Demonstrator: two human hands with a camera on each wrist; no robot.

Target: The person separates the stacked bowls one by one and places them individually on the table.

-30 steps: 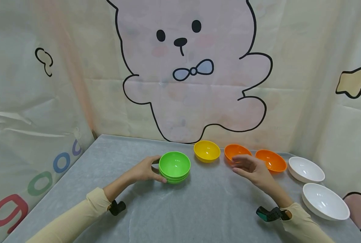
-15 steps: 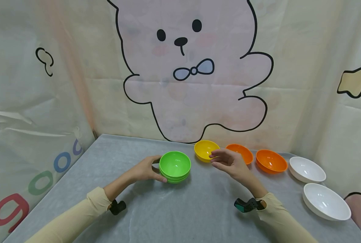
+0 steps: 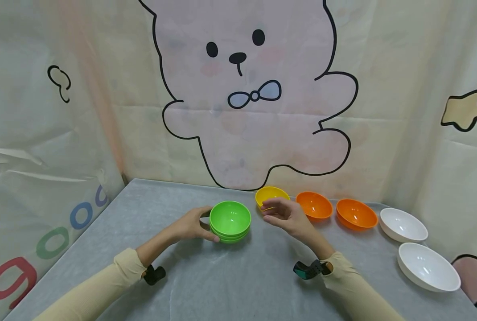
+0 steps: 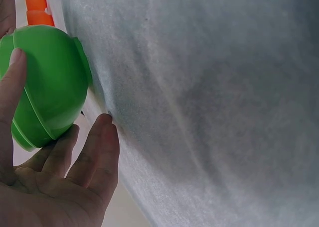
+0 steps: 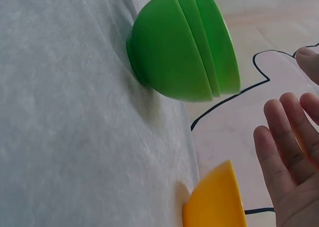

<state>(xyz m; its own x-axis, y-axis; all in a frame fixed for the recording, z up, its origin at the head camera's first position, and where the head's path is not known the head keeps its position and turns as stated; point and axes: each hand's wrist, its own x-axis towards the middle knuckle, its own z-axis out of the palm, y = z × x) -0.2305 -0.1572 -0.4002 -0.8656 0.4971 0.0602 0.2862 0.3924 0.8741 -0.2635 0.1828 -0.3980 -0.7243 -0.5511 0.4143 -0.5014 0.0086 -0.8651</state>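
Observation:
Nested green bowls stand upright in a stack on the grey cloth, near the middle in the head view. My left hand holds the stack from its left side, thumb toward the front and fingers curving round the back. In the left wrist view the thumb lies against the green wall. My right hand hovers to the right of the stack, its fingers extended and apart from any bowl. Behind it sits the yellow bowl, partly covered by that hand in the head view.
Two orange bowls stand separately to the right of the yellow one, along the table's back edge. Farther right are two white bowls, one nearer the front. A printed curtain hangs behind the cloth-covered table.
My right hand has moved left, from in front of the orange bowls to in front of the yellow bowl, near the green stack. The left hand and the stack stay put.

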